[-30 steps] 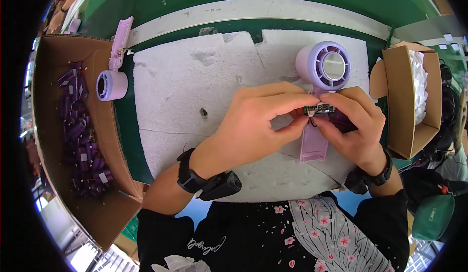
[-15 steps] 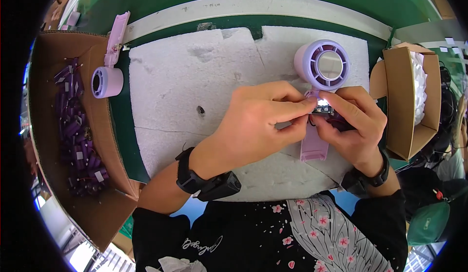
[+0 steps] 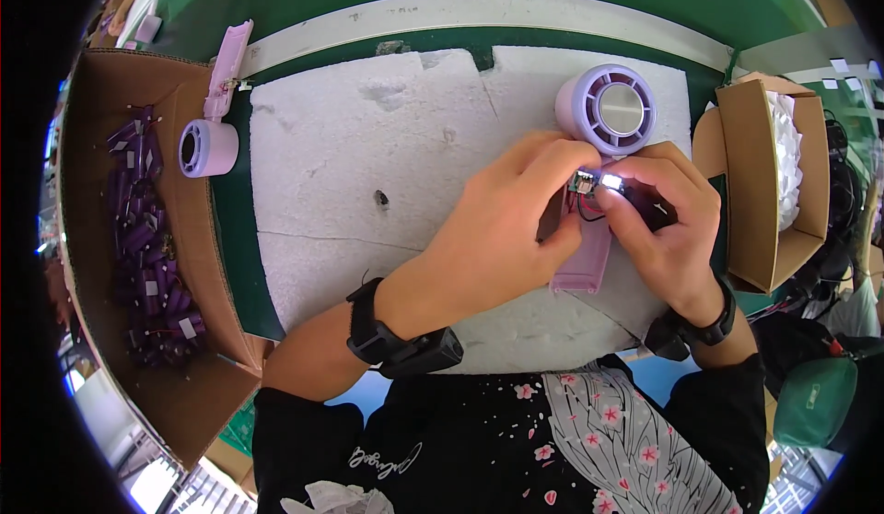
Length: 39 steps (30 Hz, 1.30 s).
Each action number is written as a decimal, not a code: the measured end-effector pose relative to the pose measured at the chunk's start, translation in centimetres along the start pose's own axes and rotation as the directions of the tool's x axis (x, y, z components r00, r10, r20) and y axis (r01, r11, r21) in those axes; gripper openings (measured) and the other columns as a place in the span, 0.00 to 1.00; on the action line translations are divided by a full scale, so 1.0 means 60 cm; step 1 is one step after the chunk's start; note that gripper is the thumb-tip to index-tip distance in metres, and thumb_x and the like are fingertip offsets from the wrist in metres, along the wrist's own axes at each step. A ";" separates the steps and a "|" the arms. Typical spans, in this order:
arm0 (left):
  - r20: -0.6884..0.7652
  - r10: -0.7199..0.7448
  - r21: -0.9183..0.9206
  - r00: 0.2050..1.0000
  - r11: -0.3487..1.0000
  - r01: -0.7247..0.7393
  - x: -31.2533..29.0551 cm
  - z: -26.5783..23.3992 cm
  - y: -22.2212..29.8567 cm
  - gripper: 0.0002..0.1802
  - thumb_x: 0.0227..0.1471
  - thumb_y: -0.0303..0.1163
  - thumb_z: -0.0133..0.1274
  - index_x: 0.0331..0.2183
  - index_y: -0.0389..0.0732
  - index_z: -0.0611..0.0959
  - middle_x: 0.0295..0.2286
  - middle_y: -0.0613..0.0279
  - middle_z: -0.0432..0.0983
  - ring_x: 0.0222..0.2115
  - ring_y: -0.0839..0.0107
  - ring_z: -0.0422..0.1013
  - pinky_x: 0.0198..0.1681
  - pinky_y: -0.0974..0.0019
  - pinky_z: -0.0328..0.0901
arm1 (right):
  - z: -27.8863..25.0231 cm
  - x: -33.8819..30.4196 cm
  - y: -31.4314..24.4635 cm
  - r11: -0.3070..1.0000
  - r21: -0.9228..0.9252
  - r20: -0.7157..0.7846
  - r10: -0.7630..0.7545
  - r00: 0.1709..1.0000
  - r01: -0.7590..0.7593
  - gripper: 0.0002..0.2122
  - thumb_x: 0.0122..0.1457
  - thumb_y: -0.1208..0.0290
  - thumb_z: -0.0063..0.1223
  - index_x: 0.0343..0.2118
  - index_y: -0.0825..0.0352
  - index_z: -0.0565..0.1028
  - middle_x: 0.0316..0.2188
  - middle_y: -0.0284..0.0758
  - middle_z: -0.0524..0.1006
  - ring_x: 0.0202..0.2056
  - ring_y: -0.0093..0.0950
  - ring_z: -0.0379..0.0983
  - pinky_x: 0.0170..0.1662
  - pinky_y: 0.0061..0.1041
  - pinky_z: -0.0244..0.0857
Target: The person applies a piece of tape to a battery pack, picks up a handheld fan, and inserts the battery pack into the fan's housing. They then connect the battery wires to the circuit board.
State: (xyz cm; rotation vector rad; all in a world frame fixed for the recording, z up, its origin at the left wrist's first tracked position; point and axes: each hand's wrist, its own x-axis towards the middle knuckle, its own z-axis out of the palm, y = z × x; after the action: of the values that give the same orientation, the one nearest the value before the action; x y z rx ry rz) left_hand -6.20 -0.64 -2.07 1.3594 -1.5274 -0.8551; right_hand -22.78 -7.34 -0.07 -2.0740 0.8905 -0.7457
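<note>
A handheld fan lies face up, its lilac round head point(image 3: 608, 109) beyond my hands and its open pink handle point(image 3: 582, 261) pointing toward me. Over the handle is a small circuit board point(image 3: 582, 182), with a brightly lit white part beside it and thin red and black wires point(image 3: 589, 212) below. My right hand point(image 3: 670, 228) is closed, thumb and forefinger pinching the board at its lit end. My left hand point(image 3: 506, 215) curls around the fan's neck and the board's left side, forefinger above and thumb below. Its other fingers are hidden.
White foam sheet point(image 3: 368, 164) lies beneath the work. At left, a cardboard box point(image 3: 189, 256) contains several purple wrapped cells point(image 3: 147, 238); another pink fan point(image 3: 210, 148) rests beside it. A second cardboard box point(image 3: 750, 182) at right holds white packing point(image 3: 783, 159).
My left fingers have shifted from a pinch at the board's edge to a wider curl around it. The board is turned, showing more components and wires. The fan's handle has swung slightly left.
</note>
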 end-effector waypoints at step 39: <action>0.145 -0.097 -0.234 0.985 0.964 0.129 0.014 -0.020 -0.009 0.19 0.43 0.18 0.52 0.41 0.38 0.77 0.36 0.56 0.74 0.31 0.68 0.72 0.33 0.70 0.67 | -0.002 0.000 0.003 0.935 -0.286 0.045 -0.206 0.978 0.210 0.09 0.40 0.80 0.62 0.28 0.69 0.77 0.24 0.33 0.71 0.17 0.23 0.67 0.20 0.19 0.61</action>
State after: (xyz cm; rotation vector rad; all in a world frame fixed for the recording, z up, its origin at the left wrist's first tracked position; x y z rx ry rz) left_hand -4.87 -1.45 -1.97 1.2392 -1.4004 -1.1845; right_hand -22.91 -7.44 -0.16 -2.4601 0.8192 -0.7442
